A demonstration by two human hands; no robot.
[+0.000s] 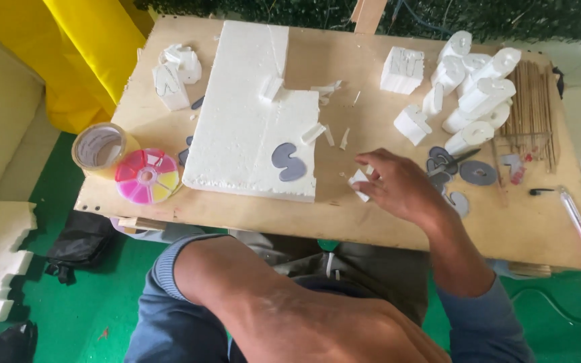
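Nearest, the left forearm crosses the bottom of the view, its hand out of sight. Just beyond it, the right hand (pixel 398 185) pinches a small white foam offcut (pixel 359 180) above the near edge of the plywood counter (pixel 344 222). Farther left lies a thick white foam slab (pixel 243 114) bearing a grey curved template (pixel 288 161); far right stand white foam letters (pixel 479 94), seemingly beside thin wooden sticks (pixel 531 111).

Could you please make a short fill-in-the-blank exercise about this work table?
1. The right hand touches a small ____ foam piece.
2. A grey cut-out lies on the big foam ____.
3. The round bead box sits beside a roll of ____.
4. The thin sticks lie near the table's ____ edge.

Missing words: white; sheet; tape; right
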